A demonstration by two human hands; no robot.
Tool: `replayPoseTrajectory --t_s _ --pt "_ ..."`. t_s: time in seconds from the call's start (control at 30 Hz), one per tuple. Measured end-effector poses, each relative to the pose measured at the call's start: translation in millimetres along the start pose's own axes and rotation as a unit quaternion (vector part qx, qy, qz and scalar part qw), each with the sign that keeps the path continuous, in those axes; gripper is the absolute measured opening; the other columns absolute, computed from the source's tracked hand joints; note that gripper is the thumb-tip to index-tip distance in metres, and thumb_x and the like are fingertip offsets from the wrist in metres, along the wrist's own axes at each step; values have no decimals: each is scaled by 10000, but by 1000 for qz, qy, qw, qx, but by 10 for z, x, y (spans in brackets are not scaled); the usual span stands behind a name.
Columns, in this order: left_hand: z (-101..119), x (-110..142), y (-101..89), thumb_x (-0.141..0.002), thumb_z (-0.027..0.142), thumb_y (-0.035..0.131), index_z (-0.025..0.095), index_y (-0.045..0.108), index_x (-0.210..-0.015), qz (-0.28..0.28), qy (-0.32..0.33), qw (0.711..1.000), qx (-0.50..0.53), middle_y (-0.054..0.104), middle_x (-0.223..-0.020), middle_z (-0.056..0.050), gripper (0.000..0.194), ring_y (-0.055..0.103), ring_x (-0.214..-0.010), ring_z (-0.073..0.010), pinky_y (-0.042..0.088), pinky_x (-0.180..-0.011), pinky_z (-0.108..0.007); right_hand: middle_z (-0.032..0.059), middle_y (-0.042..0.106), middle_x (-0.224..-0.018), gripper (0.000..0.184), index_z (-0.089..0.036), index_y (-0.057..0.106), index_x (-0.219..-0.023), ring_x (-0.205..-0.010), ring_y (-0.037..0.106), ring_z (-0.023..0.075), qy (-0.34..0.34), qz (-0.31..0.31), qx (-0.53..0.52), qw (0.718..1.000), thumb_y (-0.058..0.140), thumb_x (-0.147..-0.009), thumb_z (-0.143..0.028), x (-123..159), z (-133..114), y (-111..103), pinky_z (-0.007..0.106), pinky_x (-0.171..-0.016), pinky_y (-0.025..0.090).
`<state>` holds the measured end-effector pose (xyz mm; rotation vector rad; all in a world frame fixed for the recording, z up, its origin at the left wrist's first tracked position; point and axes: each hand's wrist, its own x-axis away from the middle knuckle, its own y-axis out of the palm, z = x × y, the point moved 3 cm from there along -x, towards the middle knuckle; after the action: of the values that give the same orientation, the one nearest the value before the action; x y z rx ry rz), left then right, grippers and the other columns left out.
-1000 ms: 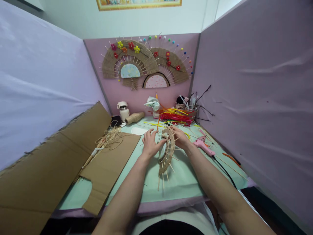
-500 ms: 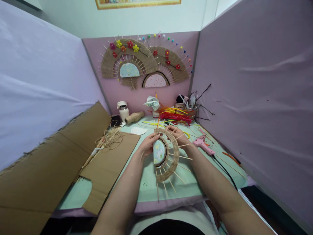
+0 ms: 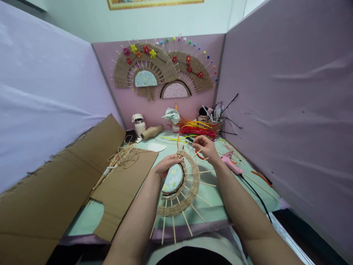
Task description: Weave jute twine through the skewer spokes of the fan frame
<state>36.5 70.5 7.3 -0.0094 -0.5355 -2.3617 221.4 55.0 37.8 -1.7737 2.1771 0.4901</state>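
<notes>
My left hand (image 3: 166, 165) grips a half-round woven fan (image 3: 195, 181) near its upper end, thumb on the front. Thin wooden sticks (image 3: 207, 184) radiate from the fan through a band of brown twine. At its centre sits a half-circle of pale blue floral cloth (image 3: 173, 179) with a dark edging. Past the upper sticks, my right hand (image 3: 206, 149) is closed in a pinch, slightly off the woven band. What lies between its fingertips is too small to make out. A pink glue gun (image 3: 231, 164) rests on the table just right of that hand.
Cardboard sheets (image 3: 129, 184) cover the left side. Along the back stand a white bottle (image 3: 139, 127), a twine roll (image 3: 152, 131), red and yellow pipe cleaners (image 3: 197, 131) and a pot of twigs (image 3: 216, 127). Two finished fans (image 3: 162, 62) hang on the pink back panel.
The fan has tilted, its lower end swinging left and toward me. My right hand has come away from the woven band, up and to the right. My left hand keeps its grip.
</notes>
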Motion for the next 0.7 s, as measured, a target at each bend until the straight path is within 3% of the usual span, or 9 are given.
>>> replayPoseTrajectory --t_s 0.37,0.53,0.7 --pt "-53 18 77 -620 255 761 110 612 -798 -30 -24 999 -12 656 -680 -38 274 611 -574 -123 456 -572 -220 -23 512 -642 193 -202 548 -732 -568 432 102 1 11 -10 1000 676 -654 -323 -56 118 -82 231 -535 353" --pt "-100 -26 117 -614 272 770 119 586 -792 -25 -1 1000 16 641 -677 -24 298 593 -552 -106 446 -560 -213 -27 519 -609 193 -198 543 -675 -556 441 104 28 9 9 1000 670 -629 -335 -46 228 70 235 -537 364" --pt "-129 -61 164 -652 365 742 120 576 -781 -33 13 999 42 647 -698 -46 322 611 -590 -129 473 -597 -241 -20 543 -601 240 -203 540 -660 -533 495 122 79 -60 -38 994 688 -600 -382 45 297 297 261 -526 406"
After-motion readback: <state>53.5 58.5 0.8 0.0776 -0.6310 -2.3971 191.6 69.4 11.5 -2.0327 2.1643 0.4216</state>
